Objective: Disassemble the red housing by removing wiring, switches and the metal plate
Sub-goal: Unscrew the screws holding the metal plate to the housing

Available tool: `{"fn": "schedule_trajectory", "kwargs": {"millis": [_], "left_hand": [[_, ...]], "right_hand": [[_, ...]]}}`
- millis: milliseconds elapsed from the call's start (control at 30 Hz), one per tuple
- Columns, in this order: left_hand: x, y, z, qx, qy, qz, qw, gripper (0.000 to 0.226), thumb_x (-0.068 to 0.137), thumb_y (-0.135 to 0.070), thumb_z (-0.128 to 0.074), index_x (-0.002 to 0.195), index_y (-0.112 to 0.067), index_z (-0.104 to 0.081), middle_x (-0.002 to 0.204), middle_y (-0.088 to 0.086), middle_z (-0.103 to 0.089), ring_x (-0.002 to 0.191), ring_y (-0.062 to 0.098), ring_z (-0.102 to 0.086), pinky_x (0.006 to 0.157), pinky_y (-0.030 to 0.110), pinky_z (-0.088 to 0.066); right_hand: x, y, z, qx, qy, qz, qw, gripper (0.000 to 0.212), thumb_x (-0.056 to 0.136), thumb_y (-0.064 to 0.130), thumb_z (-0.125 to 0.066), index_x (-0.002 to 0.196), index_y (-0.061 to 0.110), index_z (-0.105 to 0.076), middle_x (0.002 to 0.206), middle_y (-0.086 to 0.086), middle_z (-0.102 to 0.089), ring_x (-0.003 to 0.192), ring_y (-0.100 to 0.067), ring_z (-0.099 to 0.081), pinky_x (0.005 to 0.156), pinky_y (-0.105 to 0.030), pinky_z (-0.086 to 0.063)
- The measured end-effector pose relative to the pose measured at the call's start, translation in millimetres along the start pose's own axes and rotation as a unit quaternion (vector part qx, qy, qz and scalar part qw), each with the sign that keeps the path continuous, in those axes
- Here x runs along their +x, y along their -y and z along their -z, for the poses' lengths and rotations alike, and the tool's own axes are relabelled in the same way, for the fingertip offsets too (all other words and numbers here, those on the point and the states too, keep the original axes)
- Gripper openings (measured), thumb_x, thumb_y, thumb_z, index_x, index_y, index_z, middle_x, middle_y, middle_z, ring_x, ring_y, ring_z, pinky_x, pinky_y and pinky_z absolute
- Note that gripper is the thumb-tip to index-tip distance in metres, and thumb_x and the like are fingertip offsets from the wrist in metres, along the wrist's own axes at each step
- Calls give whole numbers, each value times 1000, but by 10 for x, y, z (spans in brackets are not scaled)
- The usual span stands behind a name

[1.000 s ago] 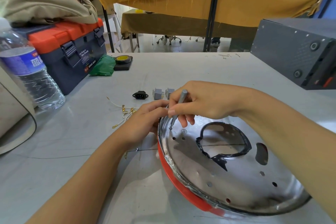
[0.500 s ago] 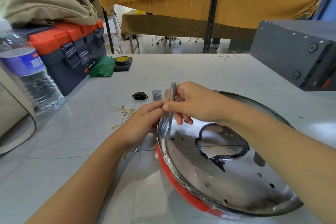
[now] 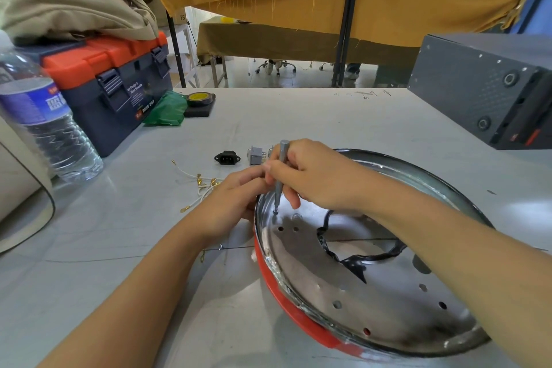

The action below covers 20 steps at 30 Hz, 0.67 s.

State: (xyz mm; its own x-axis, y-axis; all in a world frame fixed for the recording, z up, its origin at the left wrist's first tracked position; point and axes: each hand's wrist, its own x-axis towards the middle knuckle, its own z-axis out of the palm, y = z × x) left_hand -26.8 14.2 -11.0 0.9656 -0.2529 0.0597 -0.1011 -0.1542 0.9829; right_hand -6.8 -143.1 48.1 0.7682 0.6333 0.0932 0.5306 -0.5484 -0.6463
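At the housing's [image 3: 286,305] far-left rim, the right hand [image 3: 316,176] pinches a screwdriver [image 3: 280,170] upright on a plate [image 3: 373,302] screw while the left hand [image 3: 236,200], fingers curled, steadies the edge; the plate looks thin, stiff, sharp-rimmed, best lifted by its rim.

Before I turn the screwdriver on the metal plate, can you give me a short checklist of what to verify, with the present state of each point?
1. Screwdriver tip sits on the screw near the plate's left edge: ok, the tip meets the screw head.
2. Screwdriver stands close to upright: ok.
3. Right hand grips the screwdriver: ok, fingers are curled round its shaft.
4. Left hand steadies the red housing: cannot tell, it rests at the rim but the grip is hidden.
5. Tip fully seated in the screw slot: cannot tell, too small.
6. Removed wires, socket and switch lie apart from the housing: ok.
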Motion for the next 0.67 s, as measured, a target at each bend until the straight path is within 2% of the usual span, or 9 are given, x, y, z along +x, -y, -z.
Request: {"fn": "schedule_trajectory", "kwargs": {"millis": [67,200,234,300,334,401,467,668], "left_hand": [[-7,-5,-2,5,-1,1,1000,25,89,-26,-45,93,-21,-69,100,33,-57,84,26,-58,74,31,-51],[-23,-31,-13,21,-11,5,1000,25,93,-23,-44,98,-10,-65,102,34,-56,80,26,-55,73,36,-45],[-28,-41,-17,24,-9,5,1000,27,91,-26,-44,98,-9,-64,102,32,-57,81,27,-55,74,37,-44],[-35,-59,-22,36,-8,4,999,27,89,-27,-43,97,-11,-64,102,29,-58,81,26,-55,73,34,-44],[-35,-60,-21,41,-11,3,999,25,92,-24,-43,98,-11,-64,103,29,-59,80,25,-55,71,33,-44],[-34,-49,-11,46,-21,6,999,24,97,-15,-40,101,-11,-64,105,28,-60,81,24,-56,72,33,-44],[-37,-40,-12,44,-26,11,999,26,97,-12,-39,104,-10,-64,106,27,-61,83,25,-58,75,36,-44],[-35,-38,-11,38,-20,18,999,26,96,-13,-41,105,-15,-65,100,19,-67,83,23,-60,74,33,-48]], "right_hand": [[-6,-15,8,-9,7,5,1000,41,102,23,-40,83,-2,-66,52,4,-59,48,-4,-45,57,-14,-41],[-23,-30,75,-21,34,4,999,41,102,27,-40,81,0,-63,57,5,-58,52,0,-47,59,-11,-41],[-26,-37,98,-27,43,6,999,41,102,28,-41,80,2,-63,60,1,-60,53,-2,-47,61,-15,-43],[-24,-49,138,-34,59,9,998,41,101,31,-42,82,2,-63,70,-13,-64,60,-19,-51,68,-31,-47],[-24,-49,153,-29,65,10,997,39,101,31,-43,84,2,-63,71,-17,-64,62,-24,-52,67,-35,-48],[-26,-45,165,1,70,19,997,29,100,26,-46,85,6,-59,60,-5,-62,54,-17,-50,56,-27,-46],[-32,-57,179,30,71,27,997,21,99,21,-48,83,12,-55,55,4,-61,49,-8,-49,51,-18,-43],[-63,-125,226,83,81,39,992,15,97,19,-53,84,15,-60,61,3,-63,56,-9,-53,56,-16,-46]]}}
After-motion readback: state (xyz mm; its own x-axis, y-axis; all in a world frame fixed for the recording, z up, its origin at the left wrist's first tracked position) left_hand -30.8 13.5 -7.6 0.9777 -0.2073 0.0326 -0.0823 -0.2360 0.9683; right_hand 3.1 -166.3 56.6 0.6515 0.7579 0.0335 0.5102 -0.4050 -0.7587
